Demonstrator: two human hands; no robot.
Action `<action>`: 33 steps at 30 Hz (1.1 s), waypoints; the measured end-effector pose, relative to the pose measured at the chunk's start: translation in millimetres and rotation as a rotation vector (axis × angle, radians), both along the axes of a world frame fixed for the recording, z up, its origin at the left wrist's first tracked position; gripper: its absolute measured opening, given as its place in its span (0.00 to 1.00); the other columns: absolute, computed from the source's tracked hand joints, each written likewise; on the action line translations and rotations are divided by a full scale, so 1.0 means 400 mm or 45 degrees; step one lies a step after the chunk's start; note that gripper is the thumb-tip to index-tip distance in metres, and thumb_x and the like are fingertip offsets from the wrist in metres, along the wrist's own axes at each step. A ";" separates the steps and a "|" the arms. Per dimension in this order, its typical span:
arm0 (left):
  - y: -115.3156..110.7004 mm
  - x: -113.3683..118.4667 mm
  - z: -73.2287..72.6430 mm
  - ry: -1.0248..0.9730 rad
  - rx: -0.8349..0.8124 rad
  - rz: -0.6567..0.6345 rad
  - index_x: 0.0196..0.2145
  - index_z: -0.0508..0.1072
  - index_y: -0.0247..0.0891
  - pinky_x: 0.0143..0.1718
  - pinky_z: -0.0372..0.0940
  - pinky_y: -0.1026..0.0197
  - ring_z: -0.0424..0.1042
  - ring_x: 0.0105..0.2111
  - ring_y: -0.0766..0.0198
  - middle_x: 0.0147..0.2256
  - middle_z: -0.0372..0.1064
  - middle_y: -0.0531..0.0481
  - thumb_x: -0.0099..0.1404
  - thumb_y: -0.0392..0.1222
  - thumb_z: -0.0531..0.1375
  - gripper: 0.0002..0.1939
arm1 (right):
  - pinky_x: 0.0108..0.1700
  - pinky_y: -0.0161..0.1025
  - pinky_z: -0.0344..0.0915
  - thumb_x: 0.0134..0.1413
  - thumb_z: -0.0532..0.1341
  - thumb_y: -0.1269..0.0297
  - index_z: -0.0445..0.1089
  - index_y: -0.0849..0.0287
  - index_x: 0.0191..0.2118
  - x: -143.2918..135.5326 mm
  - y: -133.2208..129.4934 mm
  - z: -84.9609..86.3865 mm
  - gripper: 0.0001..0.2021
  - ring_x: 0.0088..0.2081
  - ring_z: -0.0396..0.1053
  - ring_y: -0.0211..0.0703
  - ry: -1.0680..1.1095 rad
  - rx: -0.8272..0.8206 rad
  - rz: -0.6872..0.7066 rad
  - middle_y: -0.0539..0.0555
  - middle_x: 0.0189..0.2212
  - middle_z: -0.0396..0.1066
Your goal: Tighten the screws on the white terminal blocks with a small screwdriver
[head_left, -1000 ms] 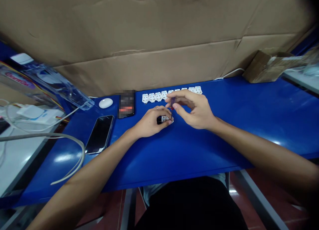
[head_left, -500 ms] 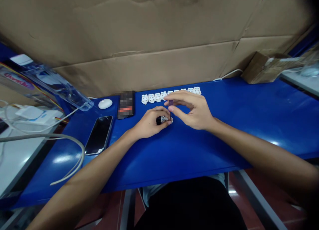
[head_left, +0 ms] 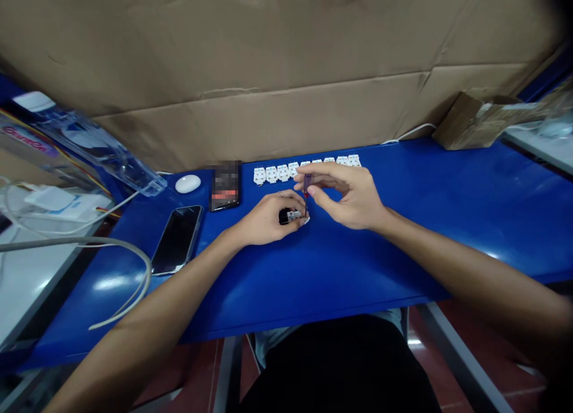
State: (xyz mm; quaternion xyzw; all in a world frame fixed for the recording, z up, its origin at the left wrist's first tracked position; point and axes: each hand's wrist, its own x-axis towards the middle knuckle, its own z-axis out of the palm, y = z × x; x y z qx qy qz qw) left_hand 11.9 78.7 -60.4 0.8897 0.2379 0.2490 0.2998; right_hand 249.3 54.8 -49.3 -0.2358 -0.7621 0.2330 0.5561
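Between the thumb and fingers of my left hand [head_left: 267,220] is a small white-and-black module [head_left: 294,215], pressed on the blue tabletop. The fingers hide much of it. My right hand [head_left: 347,195] grips the dark purple handle of a small screwdriver [head_left: 307,183]. Its thin shaft stands nearly upright, red near the handle, with the tip down at the module's right end. Whether the tip sits in a screw is too small to tell. Behind my hands runs a row of several similar white modules [head_left: 271,174], partly covered by my right fingers.
A black phone-like device [head_left: 225,186] and a white oval mouse-like object [head_left: 188,184] lie left of the row. Nearer is a smartphone [head_left: 177,240]. A clear bottle [head_left: 98,144] leans at far left above a loose grey cable [head_left: 134,255]. A cardboard box [head_left: 470,123] stands back right.
The screwdriver shows more of its red collar and shaft now, its handle gripped slightly differently by my right hand. My left hand still holds the module in nearly the same spot.
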 end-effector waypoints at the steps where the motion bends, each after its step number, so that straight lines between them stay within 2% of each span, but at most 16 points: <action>1: 0.001 0.000 -0.001 0.000 -0.005 0.002 0.43 0.84 0.40 0.57 0.75 0.48 0.81 0.49 0.55 0.47 0.83 0.45 0.74 0.38 0.67 0.05 | 0.52 0.43 0.87 0.68 0.69 0.66 0.83 0.52 0.63 0.000 0.001 0.002 0.20 0.49 0.86 0.44 -0.013 0.029 -0.004 0.55 0.53 0.86; 5: 0.002 -0.002 -0.007 -0.002 -0.005 0.022 0.44 0.84 0.41 0.56 0.76 0.47 0.82 0.48 0.54 0.46 0.84 0.45 0.73 0.38 0.67 0.05 | 0.46 0.40 0.86 0.67 0.73 0.64 0.85 0.45 0.59 -0.001 0.003 0.004 0.17 0.44 0.85 0.42 -0.010 0.114 -0.017 0.50 0.46 0.87; 9: 0.002 -0.002 -0.010 -0.001 0.019 0.012 0.43 0.84 0.42 0.58 0.76 0.47 0.82 0.49 0.54 0.45 0.84 0.46 0.74 0.38 0.67 0.04 | 0.53 0.40 0.86 0.71 0.68 0.68 0.80 0.46 0.67 0.000 -0.001 0.000 0.23 0.50 0.86 0.41 -0.028 0.000 0.051 0.51 0.53 0.87; 11: 0.001 -0.001 -0.010 0.006 0.022 0.021 0.43 0.84 0.41 0.58 0.76 0.47 0.82 0.49 0.54 0.45 0.84 0.46 0.75 0.38 0.66 0.04 | 0.54 0.41 0.86 0.71 0.67 0.68 0.79 0.48 0.67 0.001 -0.004 0.001 0.23 0.51 0.86 0.42 -0.052 -0.027 0.079 0.53 0.56 0.86; 16: -0.003 0.002 -0.010 -0.029 0.030 0.049 0.42 0.84 0.42 0.55 0.77 0.48 0.82 0.47 0.55 0.45 0.83 0.45 0.75 0.40 0.67 0.04 | 0.50 0.40 0.87 0.69 0.71 0.63 0.83 0.49 0.61 0.001 -0.007 0.001 0.17 0.47 0.85 0.42 -0.036 -0.027 0.036 0.53 0.51 0.86; 21: -0.003 0.002 -0.015 -0.044 0.044 0.013 0.42 0.84 0.41 0.56 0.76 0.49 0.81 0.50 0.55 0.46 0.83 0.46 0.77 0.40 0.66 0.05 | 0.57 0.41 0.85 0.74 0.65 0.66 0.76 0.49 0.69 0.005 0.003 -0.015 0.22 0.54 0.85 0.43 -0.025 -0.071 0.128 0.54 0.57 0.84; 25: -0.005 0.004 -0.014 -0.049 0.036 0.045 0.41 0.83 0.41 0.57 0.76 0.48 0.81 0.49 0.55 0.45 0.82 0.45 0.78 0.41 0.65 0.06 | 0.55 0.42 0.85 0.77 0.63 0.62 0.73 0.52 0.69 0.006 0.007 -0.015 0.20 0.51 0.85 0.43 -0.012 -0.111 0.181 0.56 0.55 0.83; 29: -0.010 0.009 -0.009 -0.102 0.055 0.101 0.43 0.83 0.41 0.57 0.76 0.48 0.81 0.50 0.55 0.47 0.82 0.44 0.78 0.43 0.66 0.06 | 0.54 0.44 0.86 0.76 0.65 0.57 0.74 0.52 0.65 0.000 0.005 -0.006 0.18 0.48 0.85 0.44 0.128 -0.106 0.117 0.56 0.53 0.83; 33: -0.008 0.011 -0.006 -0.123 0.101 0.166 0.45 0.84 0.41 0.51 0.76 0.51 0.81 0.47 0.56 0.47 0.83 0.44 0.79 0.43 0.65 0.07 | 0.54 0.46 0.86 0.76 0.65 0.53 0.73 0.49 0.65 -0.004 0.004 0.000 0.18 0.48 0.85 0.45 0.207 -0.124 0.036 0.55 0.52 0.82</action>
